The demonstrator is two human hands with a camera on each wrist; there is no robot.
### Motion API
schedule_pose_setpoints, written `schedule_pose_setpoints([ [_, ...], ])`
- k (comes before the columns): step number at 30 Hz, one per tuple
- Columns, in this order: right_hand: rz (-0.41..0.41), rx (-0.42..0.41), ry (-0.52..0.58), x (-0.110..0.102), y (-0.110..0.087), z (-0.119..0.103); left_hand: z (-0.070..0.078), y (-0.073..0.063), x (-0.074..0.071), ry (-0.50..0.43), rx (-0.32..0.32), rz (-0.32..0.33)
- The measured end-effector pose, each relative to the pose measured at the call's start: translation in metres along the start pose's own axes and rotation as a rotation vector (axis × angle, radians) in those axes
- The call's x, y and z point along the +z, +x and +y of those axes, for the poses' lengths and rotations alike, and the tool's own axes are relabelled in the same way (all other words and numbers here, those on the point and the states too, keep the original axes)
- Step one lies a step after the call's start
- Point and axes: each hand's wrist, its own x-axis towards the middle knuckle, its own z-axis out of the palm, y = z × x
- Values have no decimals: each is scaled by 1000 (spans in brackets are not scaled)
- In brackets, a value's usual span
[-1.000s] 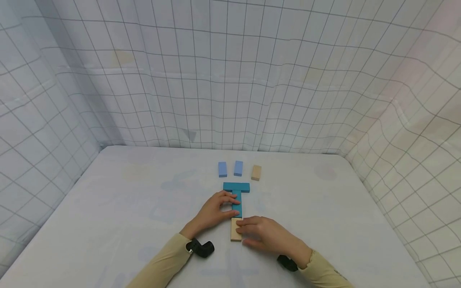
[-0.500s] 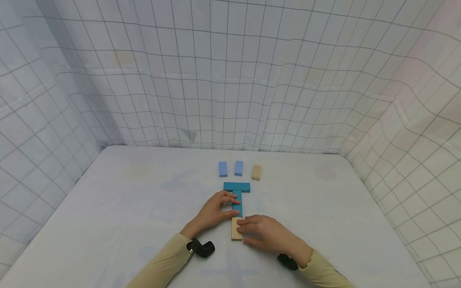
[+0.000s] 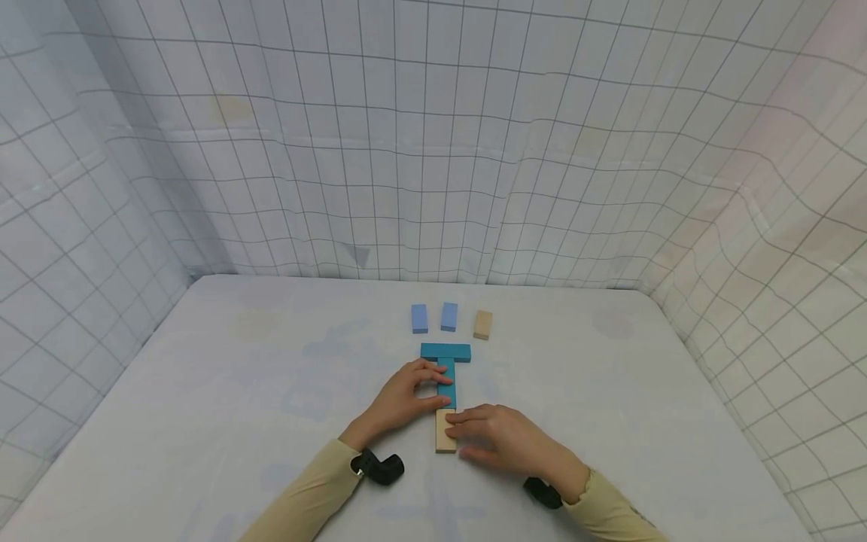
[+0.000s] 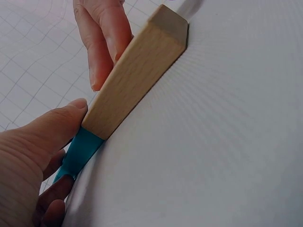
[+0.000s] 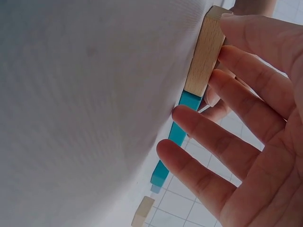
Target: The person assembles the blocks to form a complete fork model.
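white tabletop (lower frame), gridded white curtain (upper); unchanged, left hand loosely touched teal oblong block, right hand, fingers spread, tan wooden block.

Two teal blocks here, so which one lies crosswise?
The far teal block, forming the top of the T; the near teal block runs lengthwise toward the person.

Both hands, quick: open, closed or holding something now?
Left hand: open, touching the nearer teal block.
Right hand: open, touching the nearer wooden block.

No readable text, no labels, no brands, no numbers, no signs
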Motion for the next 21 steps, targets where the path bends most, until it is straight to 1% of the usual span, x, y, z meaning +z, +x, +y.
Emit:
schedule_pose_setpoints([
  [8, -5, -8, -19, 0, 0, 0, 3, -2, -1, 1, -2, -3],
  [14, 15, -21, -38, -1, 0, -2, 4, -2, -2, 1, 4, 2],
  [21, 14, -4, -39, -1, 0, -3, 3, -1, -1, 12, 8, -1],
])
